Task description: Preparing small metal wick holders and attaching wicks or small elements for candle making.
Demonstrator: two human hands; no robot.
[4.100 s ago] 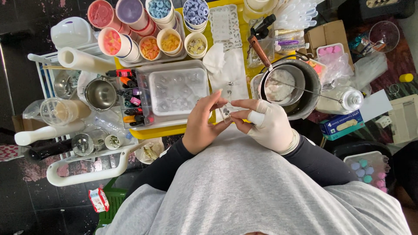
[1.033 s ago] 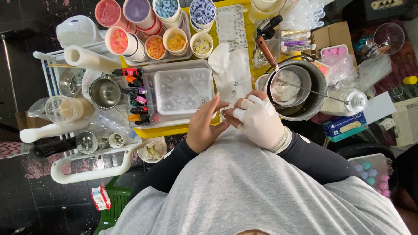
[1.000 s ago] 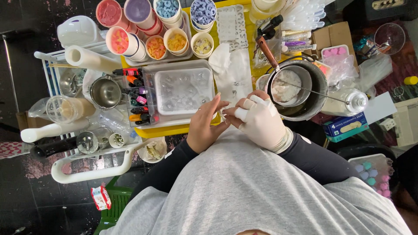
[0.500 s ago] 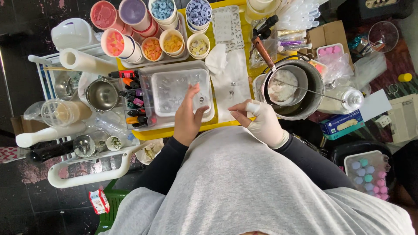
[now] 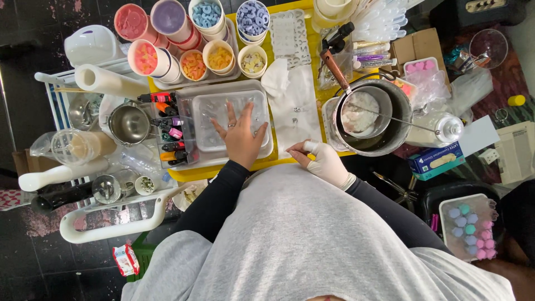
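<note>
The bare left hand (image 5: 241, 135) lay flat, fingers spread, on the clear plastic mould tray (image 5: 207, 120) at centre frame, gripping nothing. The white-gloved right hand (image 5: 325, 161), just right of it near the white cloth (image 5: 295, 106), was pinched shut on something too small to identify. Pressing evenly through the palm would probably steady the tray best.

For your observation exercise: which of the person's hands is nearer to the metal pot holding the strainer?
Right. The gloved right hand sits at the table edge just left of the metal pot; the bare left hand rests on the clear tray, farther away.
</note>
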